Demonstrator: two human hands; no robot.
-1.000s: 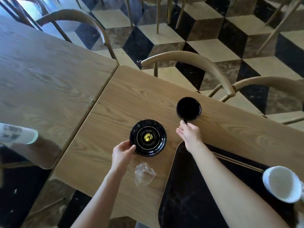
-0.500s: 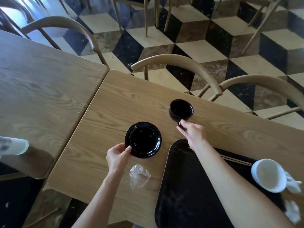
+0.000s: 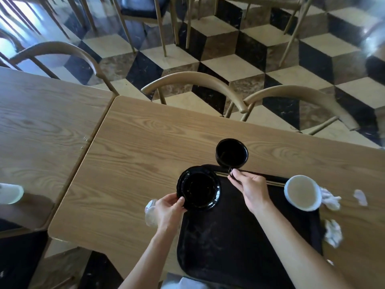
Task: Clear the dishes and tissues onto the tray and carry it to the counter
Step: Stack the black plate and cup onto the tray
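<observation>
Fingers point(image 3: 233, 174) of the right hand point(image 3: 251, 190) are pinched on the handle of the black cup point(image 3: 231, 152), held above the tray's 12 o'clock edge. Fingers of the left hand point(image 3: 168, 209) are closed on the 7 o'clock rim of the black saucer point(image 3: 199, 187), which overlaps the tray's point(image 3: 239, 243) 10 o'clock corner. Both items appear glazed: judged rigid, smooth, breakable, moderately heavy. Support the saucer from beneath its rim; keep the cup level. A white cup point(image 3: 302, 192) sits at the tray's 2 o'clock. Tissues point(image 3: 333, 232), light and soft, lie on the desk point(image 3: 135, 153) at 3 o'clock; pinch anywhere.
</observation>
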